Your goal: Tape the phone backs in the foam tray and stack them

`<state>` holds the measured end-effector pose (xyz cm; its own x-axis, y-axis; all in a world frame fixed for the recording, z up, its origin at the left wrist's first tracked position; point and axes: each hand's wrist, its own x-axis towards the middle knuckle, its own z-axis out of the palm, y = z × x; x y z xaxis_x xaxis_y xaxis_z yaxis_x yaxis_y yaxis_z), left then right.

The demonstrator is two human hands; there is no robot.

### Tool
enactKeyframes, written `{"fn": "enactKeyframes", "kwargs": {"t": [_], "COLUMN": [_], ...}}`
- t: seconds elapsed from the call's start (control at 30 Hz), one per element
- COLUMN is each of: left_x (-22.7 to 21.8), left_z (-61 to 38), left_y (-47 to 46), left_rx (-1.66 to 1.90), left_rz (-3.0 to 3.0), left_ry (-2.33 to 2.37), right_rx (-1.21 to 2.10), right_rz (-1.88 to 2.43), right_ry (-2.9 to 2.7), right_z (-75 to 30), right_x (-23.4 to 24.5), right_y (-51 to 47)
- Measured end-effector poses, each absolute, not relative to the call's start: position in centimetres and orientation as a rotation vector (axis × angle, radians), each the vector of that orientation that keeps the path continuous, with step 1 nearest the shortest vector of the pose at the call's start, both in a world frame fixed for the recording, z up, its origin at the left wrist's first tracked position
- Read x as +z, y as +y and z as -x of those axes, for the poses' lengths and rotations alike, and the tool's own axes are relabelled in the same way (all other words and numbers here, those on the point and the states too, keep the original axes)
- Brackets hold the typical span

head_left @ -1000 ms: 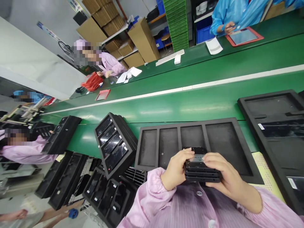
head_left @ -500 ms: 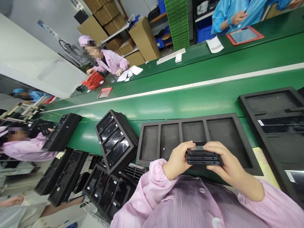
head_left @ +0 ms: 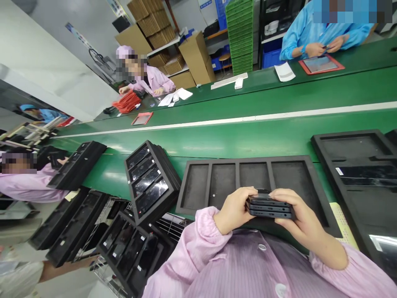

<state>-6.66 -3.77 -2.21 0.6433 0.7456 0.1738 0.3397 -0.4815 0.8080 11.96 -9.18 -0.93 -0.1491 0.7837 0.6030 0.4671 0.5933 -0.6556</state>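
Observation:
A small stack of black smartphones point(head_left: 270, 209) is held in front of my chest, edges facing me, with ports and small holes showing along them. My left hand point(head_left: 234, 211) is closed around the stack's left end. My right hand point(head_left: 299, 213) grips the right end, thumb low and fingers over the top. Just beyond both hands lies a black foam tray point(head_left: 222, 180) with several bare compartments, partly hidden by my hands. The upper faces of the phones are mostly covered by my fingers.
Left of the tray stand stacked foam trays holding dark phone screens point(head_left: 151, 182). More loaded trays point(head_left: 127, 244) sit lower left on a wire rack. Another tray point(head_left: 366, 169) lies at right, beside a yellow sheet point(head_left: 344, 223). Co-workers sit across the green bench point(head_left: 217, 136).
The view has tilted slightly, shifting the background. Both hands still hold the phone stack, now slightly farther right in view. The co-worker in blue has brought both hands together.

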Motion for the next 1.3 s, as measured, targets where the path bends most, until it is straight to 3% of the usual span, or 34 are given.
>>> {"fn": "enactKeyframes", "kwargs": {"t": [0.3,0.4,0.5,0.73,0.9,1.3], "left_x": [-0.2,0.6,-0.1,-3.9,-4.5,-4.4], "left_z": [5.2,4.1,3.4,3.8,3.4,2.8], "left_y": [-1.8,-0.6,0.2,-1.6,-1.9,-1.0], "left_rx": [0.508,0.32,0.22,0.845,0.814,0.814], "left_rz": [-2.402,-2.791,-2.919,-1.782,-1.464,-1.261], "left_ry": [0.719,0.601,0.431,1.183,1.222,1.241], "right_rx": [0.212,0.411,0.826,1.228,1.399,1.398], "right_rz": [1.101,1.121,1.273,1.475,1.479,1.602], "right_ry": [-1.816,-1.832,-1.644,-1.268,-1.141,-1.048], "right_z": [-13.3,-12.9,-12.0,-11.2,-11.0,-10.4], "right_x": [-1.4,-2.7,-3.9,-4.2,-3.8,-3.2], "right_y": [-11.4,-12.0,-11.5,-7.4,-4.8,-2.9]}}
